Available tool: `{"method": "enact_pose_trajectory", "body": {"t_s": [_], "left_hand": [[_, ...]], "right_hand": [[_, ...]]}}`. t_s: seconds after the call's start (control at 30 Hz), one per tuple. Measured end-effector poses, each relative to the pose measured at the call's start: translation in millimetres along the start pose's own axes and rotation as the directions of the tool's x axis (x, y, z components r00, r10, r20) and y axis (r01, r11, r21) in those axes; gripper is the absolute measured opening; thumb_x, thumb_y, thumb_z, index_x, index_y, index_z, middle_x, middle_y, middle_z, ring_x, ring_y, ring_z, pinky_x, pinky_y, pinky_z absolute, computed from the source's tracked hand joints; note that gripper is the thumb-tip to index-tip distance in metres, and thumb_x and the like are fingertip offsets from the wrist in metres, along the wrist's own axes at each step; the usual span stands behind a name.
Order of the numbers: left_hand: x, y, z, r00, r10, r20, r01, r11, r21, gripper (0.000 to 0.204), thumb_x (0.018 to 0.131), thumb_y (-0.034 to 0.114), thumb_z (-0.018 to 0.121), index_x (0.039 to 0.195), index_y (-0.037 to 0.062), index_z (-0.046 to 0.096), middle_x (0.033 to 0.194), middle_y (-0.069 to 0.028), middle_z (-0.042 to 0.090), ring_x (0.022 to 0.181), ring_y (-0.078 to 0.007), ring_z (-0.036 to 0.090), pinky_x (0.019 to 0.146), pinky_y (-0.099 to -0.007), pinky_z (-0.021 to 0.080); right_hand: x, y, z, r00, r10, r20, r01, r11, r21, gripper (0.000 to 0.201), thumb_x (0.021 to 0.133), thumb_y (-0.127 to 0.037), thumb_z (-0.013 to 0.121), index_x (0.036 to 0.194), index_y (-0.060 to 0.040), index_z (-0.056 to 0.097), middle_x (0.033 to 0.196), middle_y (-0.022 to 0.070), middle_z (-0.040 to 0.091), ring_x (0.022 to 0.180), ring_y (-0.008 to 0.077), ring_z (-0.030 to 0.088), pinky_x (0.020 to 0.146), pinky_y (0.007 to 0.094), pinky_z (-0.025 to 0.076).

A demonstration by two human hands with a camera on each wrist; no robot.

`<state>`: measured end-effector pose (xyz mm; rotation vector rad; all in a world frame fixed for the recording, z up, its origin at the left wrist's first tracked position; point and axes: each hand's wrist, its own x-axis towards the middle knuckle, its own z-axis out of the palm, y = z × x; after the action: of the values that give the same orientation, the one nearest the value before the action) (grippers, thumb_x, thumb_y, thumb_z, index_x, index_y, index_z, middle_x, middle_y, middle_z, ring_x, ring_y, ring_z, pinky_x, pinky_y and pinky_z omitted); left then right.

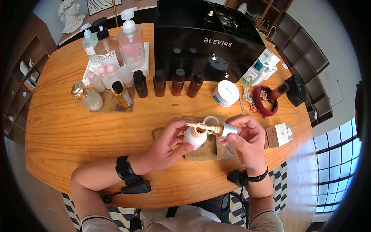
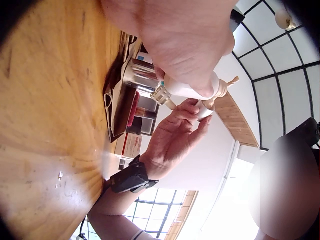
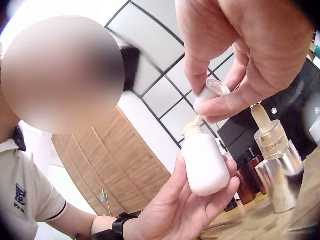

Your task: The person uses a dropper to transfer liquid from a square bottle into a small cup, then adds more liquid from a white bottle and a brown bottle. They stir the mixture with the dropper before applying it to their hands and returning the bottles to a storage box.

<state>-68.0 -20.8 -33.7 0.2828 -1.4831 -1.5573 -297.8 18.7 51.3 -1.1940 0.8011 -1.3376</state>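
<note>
My left hand (image 1: 170,141) holds a small white bottle (image 1: 195,139) by its body, its uncapped neck (image 3: 192,129) smeared with beige cream. My right hand (image 1: 248,141) pinches a silver cap (image 1: 228,131) between thumb and fingers. From this cap a stick coated in thick beige cream (image 1: 203,126) reaches across the bottle's mouth in the head view. Both hands are above a brown paper bag (image 1: 205,151). Behind the white bottle, the right wrist view shows a silver bottle (image 3: 281,185) with a gold-collared dropper top (image 3: 271,137).
A black BLEVINS case (image 1: 185,46) stands at the back, with several brown bottles (image 1: 177,83) before it. Pump bottles (image 1: 131,42) and small bottles on a tray are at left. A white jar (image 1: 226,94), a red ring-shaped item (image 1: 266,110) and a small box (image 1: 277,135) lie right.
</note>
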Motion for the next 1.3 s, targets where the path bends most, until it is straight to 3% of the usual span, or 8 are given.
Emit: {"method": "enact_pose_trajectory", "body": {"t_s": [0.47,0.63,0.7,0.83,0.97,1.03,1.13,1.3], "left_hand": [[5.2,3.7,0.2,0.983,0.144,-0.112,-0.131,0.984,0.117,0.056,0.088,0.002,0.075,0.133,0.0029,0.042,0.131,-0.0125,0.051,0.125,-0.021,0.053,0.109,-0.0368,0.044],[4.4,1.6,-3.2,0.972,0.172,-0.158,-0.141,0.971,0.191,0.062,0.082,0.0,0.081,0.13,0.0042,0.043,0.127,-0.0108,0.054,0.118,-0.0195,0.056,0.102,-0.0343,0.045],[5.2,0.7,-2.9,0.966,0.197,-0.165,-0.16,0.964,0.214,0.064,0.08,0.0,0.083,0.129,0.0043,0.043,0.126,-0.0104,0.054,0.117,-0.019,0.056,0.101,-0.0337,0.045],[5.1,4.3,-2.3,0.972,0.161,-0.17,-0.118,0.965,0.236,0.068,0.073,-0.006,0.086,0.126,0.0049,0.044,0.122,-0.0114,0.054,0.115,-0.0205,0.056,0.101,-0.0346,0.046],[2.2,4.3,-3.1,0.973,0.165,-0.16,-0.121,0.96,0.251,0.063,0.077,0.001,0.086,0.129,0.0008,0.049,0.127,-0.0105,0.054,0.118,-0.0181,0.056,0.101,-0.0332,0.047],[-0.8,8.9,-1.8,0.993,0.0,-0.118,0.018,0.989,0.148,0.06,0.085,0.002,0.079,0.135,-0.0021,0.048,0.133,-0.0123,0.054,0.123,-0.0185,0.055,0.104,-0.0335,0.047],[-1.7,16.0,3.5,0.991,-0.098,-0.092,0.098,0.995,-0.001,0.056,0.093,0.004,0.07,0.141,-0.0034,0.044,0.136,-0.0135,0.054,0.126,-0.0188,0.055,0.107,-0.0341,0.046],[-0.1,17.6,0.3,0.999,-0.046,0.002,0.046,0.996,0.076,0.053,0.094,0.005,0.066,0.142,-0.0035,0.045,0.134,-0.013,0.056,0.124,-0.02,0.056,0.107,-0.0347,0.047]], "right_hand": [[-1.9,0.0,1.6,0.999,0.036,0.005,-0.036,0.999,-0.002,0.028,0.089,0.011,0.066,0.115,0.006,0.055,0.113,0.0166,0.065,0.099,0.0242,0.071,0.079,0.0338,0.063],[-3.4,-4.8,2.1,0.997,0.072,0.024,-0.072,0.997,0.021,0.026,0.09,0.009,0.066,0.114,0.006,0.056,0.108,0.018,0.067,0.092,0.0249,0.073,0.075,0.0328,0.063],[-2.4,-9.6,-1.9,0.984,0.159,0.078,-0.173,0.958,0.229,0.023,0.092,0.004,0.065,0.113,0.0055,0.056,0.105,0.0197,0.069,0.087,0.0255,0.074,0.073,0.0314,0.063],[1.1,-10.8,-10.5,0.981,0.174,0.087,-0.194,0.89,0.412,0.023,0.094,-0.002,0.066,0.113,0.005,0.056,0.105,0.0203,0.069,0.086,0.0256,0.074,0.071,0.0305,0.062],[0.8,-7.5,-3.3,0.994,0.106,-0.009,-0.101,0.964,0.244,0.025,0.094,-0.004,0.067,0.114,0.0049,0.057,0.106,0.018,0.07,0.087,0.0245,0.073,0.072,0.0304,0.061],[-0.9,-7.2,0.0,0.998,0.06,-0.029,-0.058,0.995,0.076,0.026,0.094,-0.003,0.067,0.116,0.0048,0.057,0.106,0.0174,0.07,0.088,0.0236,0.073,0.073,0.0301,0.061],[1.0,-5.8,-2.5,0.998,0.032,-0.053,-0.024,0.989,0.145,0.027,0.093,-0.002,0.068,0.117,0.0047,0.057,0.105,0.0166,0.07,0.088,0.0228,0.072,0.074,0.0297,0.06],[2.1,-7.4,-0.9,0.993,0.087,-0.076,-0.078,0.99,0.115,0.026,0.093,-0.002,0.069,0.115,0.0048,0.058,0.103,0.0156,0.07,0.087,0.0217,0.072,0.073,0.0297,0.059]]}}
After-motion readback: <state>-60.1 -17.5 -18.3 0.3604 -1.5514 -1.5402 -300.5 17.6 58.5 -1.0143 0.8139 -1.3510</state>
